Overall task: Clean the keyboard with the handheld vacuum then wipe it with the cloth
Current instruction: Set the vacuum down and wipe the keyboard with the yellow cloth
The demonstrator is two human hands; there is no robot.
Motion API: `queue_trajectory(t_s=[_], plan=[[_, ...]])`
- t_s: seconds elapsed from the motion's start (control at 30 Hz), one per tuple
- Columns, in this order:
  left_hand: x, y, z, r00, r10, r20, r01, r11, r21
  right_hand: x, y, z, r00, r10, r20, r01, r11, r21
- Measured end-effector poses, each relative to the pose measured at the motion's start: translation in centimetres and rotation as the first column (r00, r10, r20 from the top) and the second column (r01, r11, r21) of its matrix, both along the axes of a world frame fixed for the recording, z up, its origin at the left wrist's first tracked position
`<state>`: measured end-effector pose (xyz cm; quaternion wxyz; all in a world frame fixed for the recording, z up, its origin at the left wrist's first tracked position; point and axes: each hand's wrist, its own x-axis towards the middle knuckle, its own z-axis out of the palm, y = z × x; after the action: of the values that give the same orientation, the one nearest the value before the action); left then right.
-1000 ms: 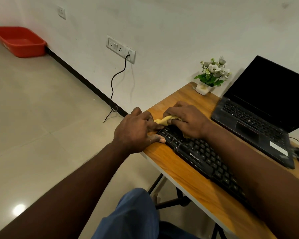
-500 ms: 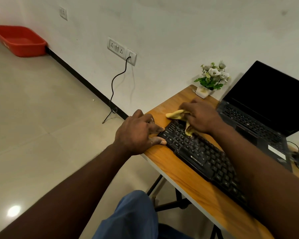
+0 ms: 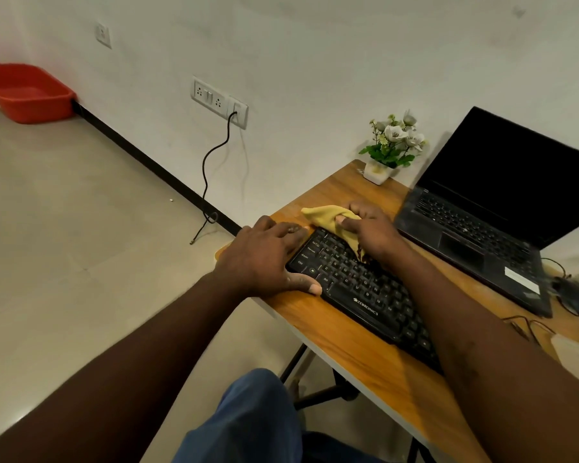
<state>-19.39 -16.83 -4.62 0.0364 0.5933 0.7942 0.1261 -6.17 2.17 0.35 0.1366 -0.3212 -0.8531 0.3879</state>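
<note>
A black keyboard (image 3: 361, 289) lies slantwise on the wooden desk (image 3: 358, 359). My right hand (image 3: 370, 233) grips a yellow cloth (image 3: 325, 215) and presses it on the keyboard's far left keys. The cloth bunches out past my fingers toward the desk's back edge. My left hand (image 3: 264, 259) rests flat at the keyboard's left end, its fingers against the upper corner and its thumb along the front edge. No handheld vacuum shows in this view.
An open black laptop (image 3: 482, 228) stands right of the keyboard, with a mouse (image 3: 572, 294) and cables beside it. A small white pot of flowers (image 3: 386, 152) sits at the desk's back corner. A red tub (image 3: 24, 91) lies on the floor far left.
My right hand slid the cloth along the keyboard's far side, out to the right and then back a little toward the left end. My left hand stayed at the keyboard's left end.
</note>
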Motion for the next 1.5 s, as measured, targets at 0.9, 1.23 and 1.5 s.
queue_trajectory(t_s=[0.9, 1.23, 1.5], plan=[[0.4, 1.7, -0.5, 0.999, -0.043, 0.024, 0.045, 0.995, -0.088, 13.7, 2.5, 0.9, 0.995, 0.081, 0.054, -0.081, 0.997, -0.013], [0.2, 1.9, -0.7, 0.999, -0.036, 0.002, 0.036, 0.999, -0.040, 2.4, -0.8, 0.6, 0.995, 0.091, 0.039, -0.092, 0.996, 0.015], [0.0, 1.7, -0.6, 0.999, -0.034, 0.032, 0.035, 0.999, -0.036, 11.1, 1.3, 1.0, 0.992, 0.063, 0.112, -0.076, 0.991, 0.110]])
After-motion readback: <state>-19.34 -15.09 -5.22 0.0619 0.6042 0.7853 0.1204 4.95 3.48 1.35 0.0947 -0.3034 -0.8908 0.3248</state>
